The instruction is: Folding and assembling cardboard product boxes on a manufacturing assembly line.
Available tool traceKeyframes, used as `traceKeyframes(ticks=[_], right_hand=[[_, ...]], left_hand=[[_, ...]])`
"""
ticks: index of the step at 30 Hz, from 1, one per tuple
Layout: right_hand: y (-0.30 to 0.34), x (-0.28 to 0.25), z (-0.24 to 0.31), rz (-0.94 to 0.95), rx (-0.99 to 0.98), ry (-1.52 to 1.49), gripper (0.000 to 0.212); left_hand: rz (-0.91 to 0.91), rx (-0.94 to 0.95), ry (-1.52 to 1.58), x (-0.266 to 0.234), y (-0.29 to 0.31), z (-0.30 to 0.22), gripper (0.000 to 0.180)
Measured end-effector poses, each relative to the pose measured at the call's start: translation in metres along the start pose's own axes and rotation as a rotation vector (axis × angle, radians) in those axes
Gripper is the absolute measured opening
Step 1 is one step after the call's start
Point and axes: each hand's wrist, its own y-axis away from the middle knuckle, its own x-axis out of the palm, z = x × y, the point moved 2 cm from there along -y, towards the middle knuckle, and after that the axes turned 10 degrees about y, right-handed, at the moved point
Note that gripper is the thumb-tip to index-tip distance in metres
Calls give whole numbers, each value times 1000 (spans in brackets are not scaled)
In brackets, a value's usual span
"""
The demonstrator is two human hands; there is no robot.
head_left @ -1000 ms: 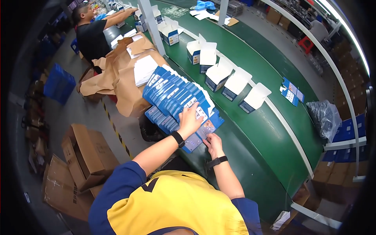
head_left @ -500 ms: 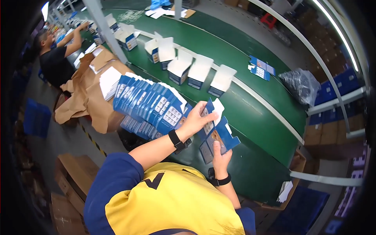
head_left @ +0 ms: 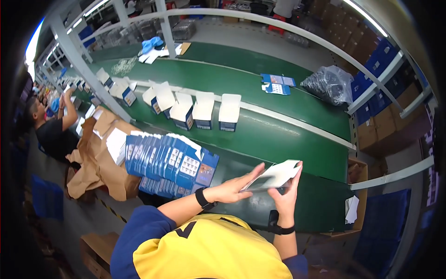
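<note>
Between my hands I hold a folding carton [head_left: 280, 176], its white inside facing up and its shape partly blurred. My left hand [head_left: 235, 187] is at its left edge, the fingers stretched along the side and the thumb below. My right hand [head_left: 286, 195] grips the right side, thumb on the near face and fingers up along the outer edge. To the left lies a fanned stack of flat blue printed cartons [head_left: 160, 160]. Beyond it, several opened cartons [head_left: 203, 109] stand in a row on the green belt, white flaps raised.
A flat blue carton [head_left: 277, 84] and a clear plastic bag of dark items [head_left: 328, 84] lie across the belt divider [head_left: 278, 111]. Crumpled brown paper [head_left: 100, 153] is beside the stack. A co-worker [head_left: 53, 128] works at the far left. Metal rails [head_left: 392, 174] frame the line.
The carton has turned from blue printed side showing to white inside showing. Both hands have moved slightly right and down in the picture. My head view has shifted, showing more of the far side.
</note>
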Motion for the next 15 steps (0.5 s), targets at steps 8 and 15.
traceKeyframes(ticks=[8, 15], right_hand=[[3, -9, 26, 459, -20, -326, 106], [-7, 12, 42, 331, 49, -209, 88]], left_hand=[[-394, 540, -653, -3, 14, -27, 106], [-421, 666, -700, 9, 29, -33, 118]])
